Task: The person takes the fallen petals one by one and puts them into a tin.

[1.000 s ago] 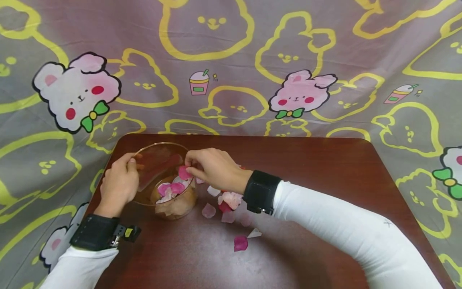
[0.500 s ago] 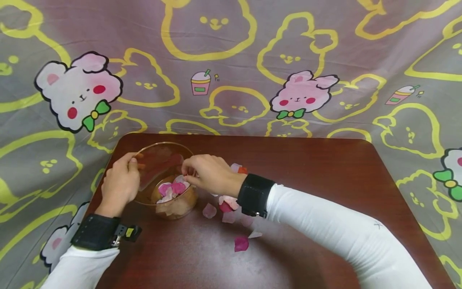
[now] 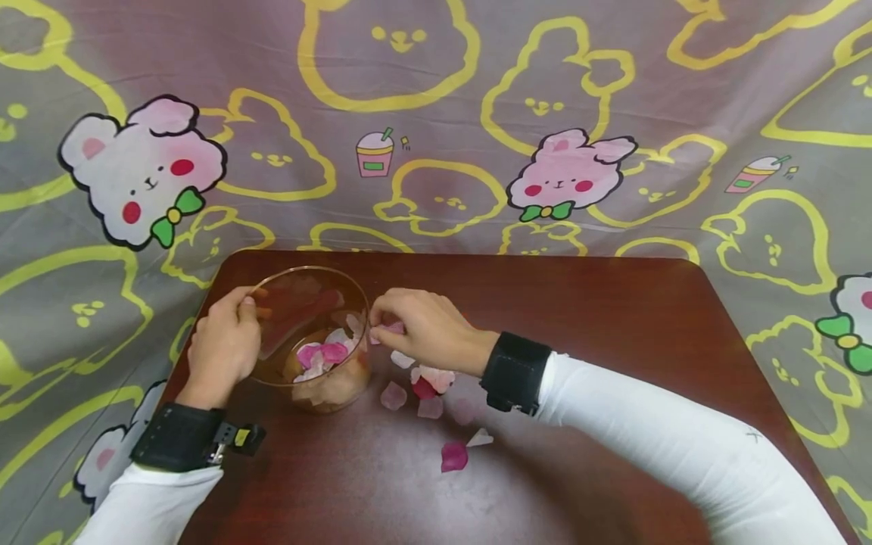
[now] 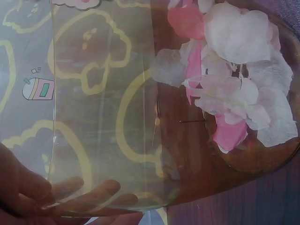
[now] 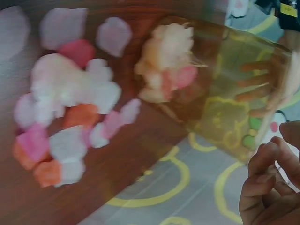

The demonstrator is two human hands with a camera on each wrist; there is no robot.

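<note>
A deep, see-through amber bowl stands at the left of the table, with pink and white petals in its bottom. My left hand grips its left rim; the fingers show through the wall in the left wrist view. Just outside the right rim is my right hand, fingers loosely curled, with no petal between the fingertips in the right wrist view. Pink petals show behind its fingers in the head view. More loose petals in white, pink and orange lie on the table beside the bowl.
The reddish-brown table has rounded far corners. Behind it hangs a grey cartoon-print cloth. Nearer the person, a dark pink petal lies beside a white one.
A pink petal held at the right fingertips one second ago is gone from them. The right hand has drawn back from inside the rim to the right. The left hand stays at the rim.
</note>
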